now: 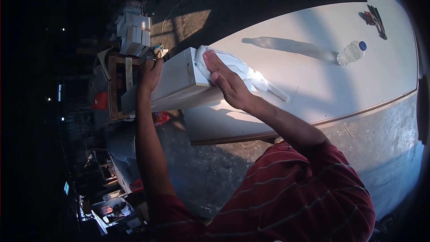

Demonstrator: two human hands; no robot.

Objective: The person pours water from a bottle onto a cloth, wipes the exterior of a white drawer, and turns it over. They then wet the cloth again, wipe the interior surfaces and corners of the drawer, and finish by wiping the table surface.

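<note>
A long white box-like wooden piece [179, 76] stands between my hands, its near end resting at the white tabletop. My left hand [150, 74] is closed over its left edge, with the fingertips partly hidden. A crumpled white plastic bag [242, 69] lies against the other end of the piece and spills onto the tabletop. My right hand [226, 80] rests flat on this bag, fingers stretched out and together, pressing it against the end face.
On the white table [313, 94] stand a clear water bottle [351, 54] with a blue cap and, farther off, a dark tool with red parts [374, 20]. Stacked white boards [134, 33] and a wooden frame [117, 89] are to the left. A cord [172, 13] runs across the floor.
</note>
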